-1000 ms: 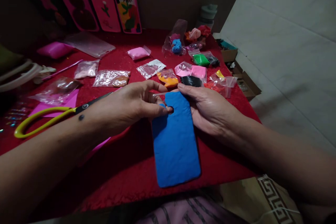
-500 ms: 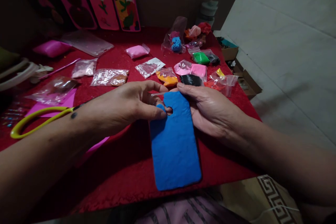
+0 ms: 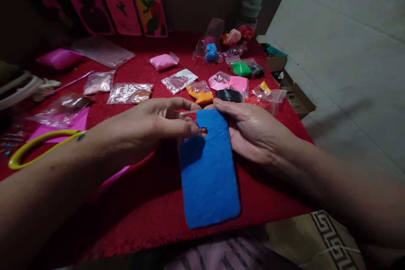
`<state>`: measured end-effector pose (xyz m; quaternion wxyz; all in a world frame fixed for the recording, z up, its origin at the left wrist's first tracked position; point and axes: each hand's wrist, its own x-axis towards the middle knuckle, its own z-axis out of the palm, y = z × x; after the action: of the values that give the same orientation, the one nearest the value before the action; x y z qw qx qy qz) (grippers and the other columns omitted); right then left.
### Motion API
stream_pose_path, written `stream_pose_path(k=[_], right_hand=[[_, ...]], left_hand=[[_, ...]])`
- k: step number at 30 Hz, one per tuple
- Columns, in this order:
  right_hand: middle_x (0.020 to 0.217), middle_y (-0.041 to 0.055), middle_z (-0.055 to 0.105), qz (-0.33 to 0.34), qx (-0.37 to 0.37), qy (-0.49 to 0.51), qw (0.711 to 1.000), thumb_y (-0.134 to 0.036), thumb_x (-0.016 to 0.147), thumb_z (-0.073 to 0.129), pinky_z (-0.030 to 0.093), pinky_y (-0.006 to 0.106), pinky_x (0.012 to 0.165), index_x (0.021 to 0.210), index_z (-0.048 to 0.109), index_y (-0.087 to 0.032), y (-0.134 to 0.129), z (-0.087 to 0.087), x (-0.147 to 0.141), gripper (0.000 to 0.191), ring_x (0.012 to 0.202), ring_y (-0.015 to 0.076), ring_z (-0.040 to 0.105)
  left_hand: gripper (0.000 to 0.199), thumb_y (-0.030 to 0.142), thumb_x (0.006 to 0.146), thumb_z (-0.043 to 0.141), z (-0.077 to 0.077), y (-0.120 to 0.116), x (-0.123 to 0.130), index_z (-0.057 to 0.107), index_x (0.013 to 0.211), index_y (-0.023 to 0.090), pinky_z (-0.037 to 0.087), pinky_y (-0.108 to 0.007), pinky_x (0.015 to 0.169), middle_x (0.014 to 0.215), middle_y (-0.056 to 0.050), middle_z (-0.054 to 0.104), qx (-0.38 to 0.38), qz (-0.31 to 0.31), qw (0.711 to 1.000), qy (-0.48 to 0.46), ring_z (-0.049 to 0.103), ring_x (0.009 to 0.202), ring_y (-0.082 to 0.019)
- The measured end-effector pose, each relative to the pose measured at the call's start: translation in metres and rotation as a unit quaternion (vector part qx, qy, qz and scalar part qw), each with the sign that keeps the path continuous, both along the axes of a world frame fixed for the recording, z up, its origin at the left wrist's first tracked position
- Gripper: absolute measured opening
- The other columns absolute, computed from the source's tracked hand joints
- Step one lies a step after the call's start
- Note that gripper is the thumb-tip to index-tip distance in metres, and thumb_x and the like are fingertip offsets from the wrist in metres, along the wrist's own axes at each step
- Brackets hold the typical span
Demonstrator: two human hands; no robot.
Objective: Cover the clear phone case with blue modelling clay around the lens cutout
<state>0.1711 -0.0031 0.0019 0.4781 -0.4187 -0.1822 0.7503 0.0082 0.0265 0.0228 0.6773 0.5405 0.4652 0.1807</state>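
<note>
A clear phone case (image 3: 209, 173) is covered with a layer of blue clay, apart from its upper left corner, where the clear plastic shows. A small round hole lies near its top. My right hand (image 3: 249, 128) grips the case at its upper right edge, thumb on top. At the upper left corner, my left hand (image 3: 164, 122) has its thumb over the edge of the clay beside the hole and its fingers behind the case, pinching that corner.
Bags of coloured clay, such as orange (image 3: 201, 93) and green (image 3: 241, 68), lie beyond my hands on the red cloth (image 3: 136, 211). Yellow-handled scissors (image 3: 19, 158) are at the left, near my forearm. Decorated cases (image 3: 122, 6) lean at the back; boxes (image 3: 295, 97) stand at the right.
The blue flap of clay by my left thumb no longer shows, and more clear plastic is visible at the corner. My left thumb has shifted slightly up and left.
</note>
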Motion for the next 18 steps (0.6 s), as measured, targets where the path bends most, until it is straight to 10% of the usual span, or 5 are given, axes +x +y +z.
stream_pose_path(k=[18], right_hand=[[0.074,0.0043,0.068,-0.016,0.019,0.004,1.000,-0.013,0.097,0.050,0.055,0.030,0.075,0.081,0.067,-0.013,-0.0018,-0.0040,0.0012,0.024,0.067,0.0134,0.064]], left_hand=[[0.033,0.019,0.078,0.079,0.0035,-0.0014,-0.0007,0.066,0.108,0.016,0.052,-0.018,0.068,0.092,-0.001,0.074,0.024,0.003,1.000,-0.004,0.067,0.082,-0.012]])
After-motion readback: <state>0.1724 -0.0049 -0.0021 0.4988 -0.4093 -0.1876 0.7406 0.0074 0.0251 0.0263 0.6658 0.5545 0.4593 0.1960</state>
